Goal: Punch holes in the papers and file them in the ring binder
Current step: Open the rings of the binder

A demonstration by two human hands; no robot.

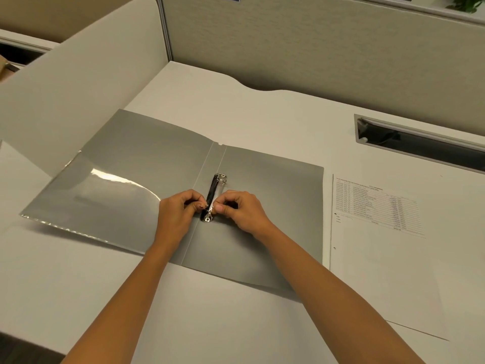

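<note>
Pinching slim metal ring [209, 207]: left hand [178, 214], right hand [241, 211].

Open ring binder [275, 195] lies flat on the desk [262, 114]; I use it as my landmark. The ring mechanism [213, 191] sits on its spine, in the near half. The left hand [178, 214] reaches in over the binder's left cover and the right hand [242, 211] over its right cover. Both pinch the mechanism's near ring from either side. I see a clear pocket [105, 195] on the left inside cover. A printed sheet [380, 258] lies on the desk just right of the binder. A cable slot [420, 145] is sunk in the desk behind and to the right. A partition wall [315, 48] stands behind the binder, a side panel [78, 88] to its left, and a plant [465, 3] far behind-right.
</note>
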